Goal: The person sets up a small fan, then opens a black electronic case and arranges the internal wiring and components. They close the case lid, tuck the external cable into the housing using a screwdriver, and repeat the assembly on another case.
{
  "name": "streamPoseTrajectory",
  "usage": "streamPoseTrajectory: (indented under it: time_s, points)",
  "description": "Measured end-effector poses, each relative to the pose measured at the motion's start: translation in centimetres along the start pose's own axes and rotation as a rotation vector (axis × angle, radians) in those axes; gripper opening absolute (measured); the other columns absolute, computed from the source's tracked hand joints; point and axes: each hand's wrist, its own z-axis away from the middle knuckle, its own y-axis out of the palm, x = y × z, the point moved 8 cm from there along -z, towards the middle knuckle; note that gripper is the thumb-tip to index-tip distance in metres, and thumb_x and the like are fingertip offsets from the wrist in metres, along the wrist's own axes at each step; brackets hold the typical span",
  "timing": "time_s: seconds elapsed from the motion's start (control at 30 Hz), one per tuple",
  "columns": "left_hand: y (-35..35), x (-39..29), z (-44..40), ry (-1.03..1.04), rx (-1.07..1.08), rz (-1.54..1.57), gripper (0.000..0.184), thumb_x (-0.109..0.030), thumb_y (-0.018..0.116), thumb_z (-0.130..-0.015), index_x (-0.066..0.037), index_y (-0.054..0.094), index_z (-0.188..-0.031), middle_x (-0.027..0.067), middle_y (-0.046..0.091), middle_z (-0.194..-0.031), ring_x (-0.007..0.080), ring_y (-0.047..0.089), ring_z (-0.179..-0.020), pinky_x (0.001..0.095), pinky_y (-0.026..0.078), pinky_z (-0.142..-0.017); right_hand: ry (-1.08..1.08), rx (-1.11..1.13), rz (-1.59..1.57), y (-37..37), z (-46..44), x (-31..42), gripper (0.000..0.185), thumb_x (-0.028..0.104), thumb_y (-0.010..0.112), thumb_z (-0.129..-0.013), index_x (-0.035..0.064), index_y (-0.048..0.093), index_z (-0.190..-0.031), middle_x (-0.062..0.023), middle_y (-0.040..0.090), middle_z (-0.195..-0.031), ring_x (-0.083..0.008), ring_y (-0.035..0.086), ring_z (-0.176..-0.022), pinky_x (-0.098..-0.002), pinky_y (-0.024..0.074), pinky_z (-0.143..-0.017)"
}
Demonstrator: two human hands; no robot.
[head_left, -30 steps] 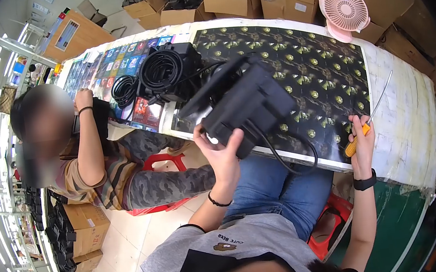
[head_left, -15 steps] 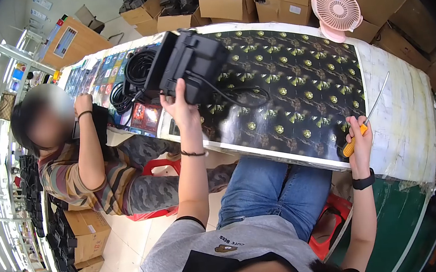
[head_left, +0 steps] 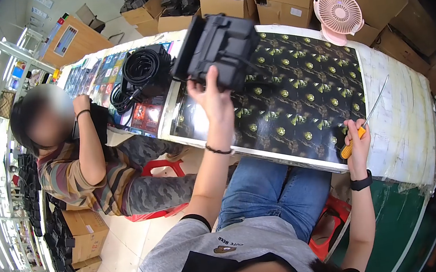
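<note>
My left hand (head_left: 214, 97) grips a black boxy device (head_left: 226, 48) with a flat hinged-looking panel, holding it up over the table. The fingers under it are partly hidden. In my right hand (head_left: 358, 143), closed near the table's front edge, is a screwdriver (head_left: 346, 152) with a yellow-orange handle; its long thin shaft points up and to the right. Below the device lies a dark mat (head_left: 290, 105) printed with a repeated green-and-gold pattern. Coiled black cable (head_left: 141, 66) rests on the table left of the device.
A pink fan (head_left: 340, 10) stands at the table's back right. Cardboard boxes (head_left: 285, 9) of black parts line the far side. On the left, a person in a striped shirt (head_left: 79, 183) sits with a dark object at their hands. A red stool (head_left: 331, 225) is under me.
My left hand has carried the black device to the right and slightly farther back, uncovering more of the coiled cable. My right hand with the screwdriver has hardly moved.
</note>
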Motion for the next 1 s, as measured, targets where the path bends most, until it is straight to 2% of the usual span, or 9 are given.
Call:
streamPoseTrajectory:
  time_s: [0.1,0.13,0.2,0.33,0.43,0.53,0.6,0.77,1.0]
  points:
    - [0.9,4.4,1.1,-0.107,-0.077,-0.091,0.085,-0.015,0.077,-0.085,-0.018,0.018,-0.146,0.0046,0.034,-0.144,0.0235,0.041,-0.128,0.0479,0.048,-0.090,0.006,0.009,-0.014,0.0,0.1,-0.1,0.020,0.011,0.061,-0.097,0.0143,0.043,-0.089,-0.0084,0.064,-0.096,-0.0006,0.045,-0.061,-0.0173,0.0375,-0.050]
    - [0.5,5.8,0.7,-0.124,-0.016,-0.152,0.087,-0.014,0.073,-0.088,-0.020,0.013,-0.150,0.0053,0.032,-0.147,0.0267,0.044,-0.128,0.0580,0.045,-0.094,0.007,0.011,-0.017,0.0,0.1,0.0,0.020,0.011,0.061,-0.097,0.0143,0.043,-0.090,-0.0084,0.064,-0.096,-0.0006,0.045,-0.061,-0.0173,0.0375,-0.051]
    - [2.2,4.7,2.4,-0.153,0.214,-0.309,0.087,-0.011,0.068,-0.092,-0.021,0.008,-0.154,0.0035,0.029,-0.150,0.0248,0.040,-0.132,0.0563,0.043,-0.098,-0.001,0.016,-0.005,0.2,0.0,0.3,0.020,0.011,0.061,-0.097,0.0142,0.043,-0.090,-0.0086,0.064,-0.096,-0.0005,0.045,-0.062,-0.0173,0.0376,-0.051]
    - [0.5,2.8,1.8,-0.196,0.472,-0.761,0.065,-0.007,0.062,-0.095,-0.008,0.029,-0.151,0.0081,0.043,-0.147,0.0198,0.057,-0.116,0.0364,0.049,-0.097,0.008,0.012,-0.011,0.1,0.1,0.0,0.019,0.010,0.061,-0.097,0.0139,0.044,-0.090,-0.0084,0.064,-0.096,-0.0006,0.046,-0.062,-0.0173,0.0375,-0.051]
    - [-0.8,-1.6,-3.7,0.533,0.544,-1.303,0.033,-0.004,0.064,-0.091,-0.003,0.061,-0.123,0.0092,0.061,-0.124,0.0150,0.063,-0.100,0.0263,0.050,-0.079,0.014,0.011,-0.013,0.2,0.1,0.0,0.019,0.010,0.061,-0.097,0.0135,0.044,-0.091,-0.0081,0.065,-0.095,-0.0012,0.046,-0.062,-0.0172,0.0375,-0.051]
    - [0.3,-4.2,-5.2,1.062,0.280,-1.740,0.064,-0.027,0.077,-0.080,-0.008,0.050,-0.135,0.0142,0.060,-0.122,0.0319,0.055,-0.116,0.0424,0.044,-0.099,0.009,0.018,0.000,0.2,0.2,0.1,0.019,0.010,0.062,-0.097,0.0132,0.044,-0.090,-0.0082,0.065,-0.095,-0.0015,0.047,-0.062,-0.0174,0.0378,-0.050]
    - [-1.2,-2.0,-7.4,0.779,0.390,-2.105,0.078,-0.035,0.079,-0.076,-0.009,0.043,-0.140,0.0153,0.058,-0.124,0.0359,0.050,-0.121,0.0473,0.038,-0.106,0.001,0.020,0.004,0.2,0.2,0.2,0.019,0.010,0.062,-0.096,0.0131,0.044,-0.090,-0.0081,0.065,-0.095,-0.0016,0.047,-0.062,-0.0175,0.0381,-0.050]
    - [-2.5,-4.4,-7.4,0.871,0.371,-1.520,0.043,-0.008,0.071,-0.083,-0.002,0.057,-0.123,0.0202,0.062,-0.105,0.0369,0.059,-0.106,0.0431,0.044,-0.095,0.016,0.008,-0.018,0.1,0.3,0.3,0.019,0.009,0.062,-0.096,0.0130,0.044,-0.090,-0.0075,0.065,-0.095,-0.0024,0.052,-0.069,-0.0177,0.0394,-0.052]
    - [-0.1,-9.2,0.3,0.896,0.277,-0.749,0.048,0.005,0.052,-0.097,0.006,0.033,-0.141,0.0152,0.050,-0.124,0.0203,0.055,-0.111,0.0288,0.048,-0.093,0.020,0.015,-0.002,0.2,0.3,0.2,0.018,0.009,0.062,-0.096,0.0128,0.045,-0.090,-0.0074,0.065,-0.093,-0.0037,0.056,-0.072,-0.0180,0.0400,-0.052]
